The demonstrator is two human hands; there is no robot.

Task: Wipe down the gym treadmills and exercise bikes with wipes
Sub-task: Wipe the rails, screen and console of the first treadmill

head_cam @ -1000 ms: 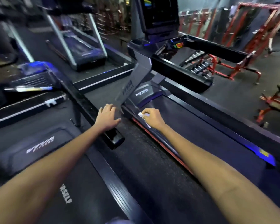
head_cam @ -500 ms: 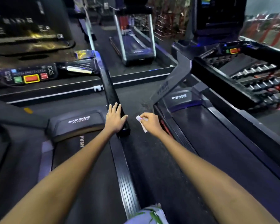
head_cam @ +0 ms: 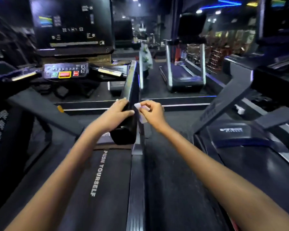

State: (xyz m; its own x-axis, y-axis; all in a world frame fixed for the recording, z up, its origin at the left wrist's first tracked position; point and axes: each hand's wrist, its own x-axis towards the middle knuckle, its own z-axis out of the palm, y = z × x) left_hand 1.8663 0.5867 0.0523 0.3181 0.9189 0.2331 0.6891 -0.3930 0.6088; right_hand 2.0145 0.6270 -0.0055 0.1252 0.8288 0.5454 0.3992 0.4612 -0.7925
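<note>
The person's left hand (head_cam: 118,112) rests on the long black padded handrail (head_cam: 131,97) of the dark treadmill on the left, fingers laid over its top and thumb stretched along the near side, so it wraps the bar loosely. The right hand (head_cam: 153,112) sits just beside it on the rail's right side, with fingers curled and pinching a small crumpled white wipe (head_cam: 143,112). The wipe appears to touch the rail's edge, though motion blur makes the contact hard to confirm. Below the hands lies the treadmill's black running belt (head_cam: 107,180), printed with white "PUSH YOURSELF" lettering, and a ribbed grey side strip (head_cam: 137,197) runs along its right. Ahead on the left, a dark control console (head_cam: 65,73) shows a yellow-framed red button, a green button and a smaller red one. A second dark treadmill (head_cam: 240,139) stands to the right across a strip of dark floor (head_cam: 170,180).
</note>
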